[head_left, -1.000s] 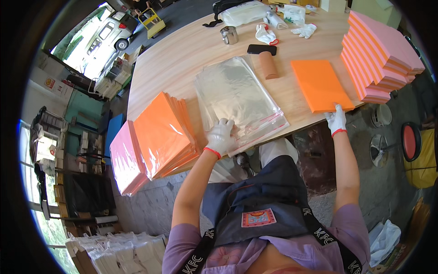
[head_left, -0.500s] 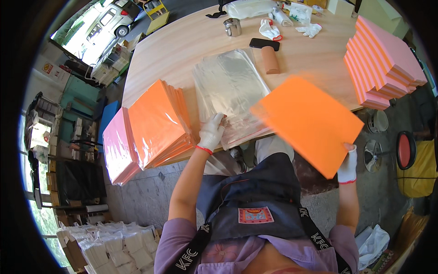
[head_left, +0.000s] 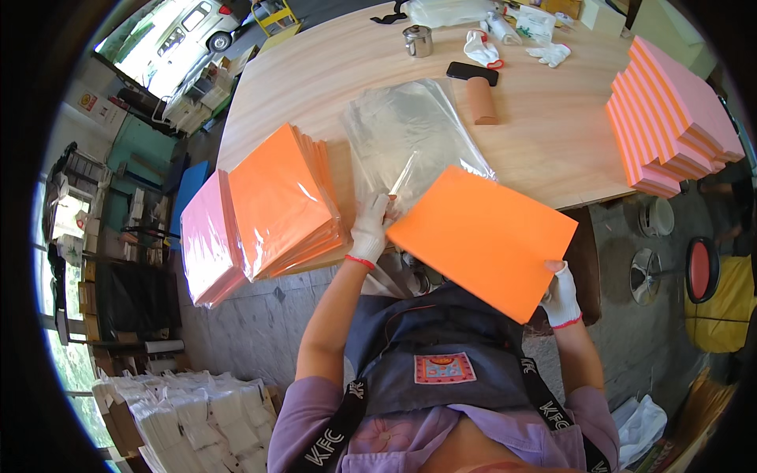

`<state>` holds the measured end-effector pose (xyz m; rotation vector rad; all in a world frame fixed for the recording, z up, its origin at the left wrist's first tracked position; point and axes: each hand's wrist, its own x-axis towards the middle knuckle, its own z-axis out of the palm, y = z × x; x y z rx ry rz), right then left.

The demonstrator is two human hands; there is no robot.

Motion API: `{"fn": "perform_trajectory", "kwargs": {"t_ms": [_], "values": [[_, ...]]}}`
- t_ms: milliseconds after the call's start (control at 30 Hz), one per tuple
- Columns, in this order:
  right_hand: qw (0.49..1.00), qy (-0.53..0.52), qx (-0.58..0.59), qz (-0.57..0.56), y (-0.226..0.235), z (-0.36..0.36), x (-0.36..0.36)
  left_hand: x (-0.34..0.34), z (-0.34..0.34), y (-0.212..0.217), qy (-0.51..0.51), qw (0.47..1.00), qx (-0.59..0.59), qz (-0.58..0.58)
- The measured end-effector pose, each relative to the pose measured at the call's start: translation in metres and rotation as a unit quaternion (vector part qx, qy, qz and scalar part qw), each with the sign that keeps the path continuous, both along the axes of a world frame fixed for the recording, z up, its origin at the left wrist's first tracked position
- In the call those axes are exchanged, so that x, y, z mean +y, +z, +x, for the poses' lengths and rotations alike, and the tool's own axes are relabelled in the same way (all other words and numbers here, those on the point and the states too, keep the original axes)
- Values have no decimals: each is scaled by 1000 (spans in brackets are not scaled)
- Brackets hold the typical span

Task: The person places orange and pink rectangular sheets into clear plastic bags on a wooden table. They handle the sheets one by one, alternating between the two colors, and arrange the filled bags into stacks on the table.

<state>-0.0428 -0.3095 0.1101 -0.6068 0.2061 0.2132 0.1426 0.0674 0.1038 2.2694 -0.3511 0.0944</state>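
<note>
My right hand (head_left: 562, 296), in a white glove with bare fingertips, grips an orange sheet pack (head_left: 485, 240) by its right edge, thumb on top. The pack tilts over the table's near edge, its left corner close to my left hand (head_left: 369, 229). That gloved hand pinches the near edge of the top clear plastic bag (head_left: 402, 130) on a flat pile. A raised crease shows in the film beside its fingers. The orange pack covers the right near part of the pile.
Left of the bags lie wrapped orange packs (head_left: 282, 201) and wrapped pink packs (head_left: 211, 240). A striped pink and orange stack (head_left: 670, 114) stands at the right. Beyond the bags are a brown block (head_left: 481, 100), a black phone (head_left: 472, 73), a metal cup (head_left: 418, 41) and white gloves (head_left: 550, 54).
My right hand has brought the orange pack left and nearer to the bags and my left hand. My left hand stays at the bags' near edge, where the film now shows a raised crease.
</note>
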Motion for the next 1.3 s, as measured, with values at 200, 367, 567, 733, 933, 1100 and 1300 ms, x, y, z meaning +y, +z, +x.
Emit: {"fn": "perform_trajectory", "kwargs": {"t_ms": [200, 367, 567, 733, 933, 1100, 1300], "values": [[999, -42, -7, -2, -24, 13, 12, -9, 3, 13, 70, 980, -142, 121], [997, -48, -9, 57, -20, 17, 32, -10, 3, 16, 59, 976, -186, 98], [994, -61, -8, 90, -28, 15, 34, -22, -19, 30, -15, 968, -221, 119], [997, -53, -32, 37, -24, 16, 48, -50, -53, 8, 66, 970, -183, -147], [998, -67, -12, -10, -15, 16, 61, -97, -61, -32, 202, 700, 219, -649], [993, -82, -14, -88, -5, 36, 76, -91, -79, -49, 144, 790, 255, -539], [978, -106, -93, -152, -6, 40, 115, -70, -139, -45, 6, 938, 189, -289]]}}
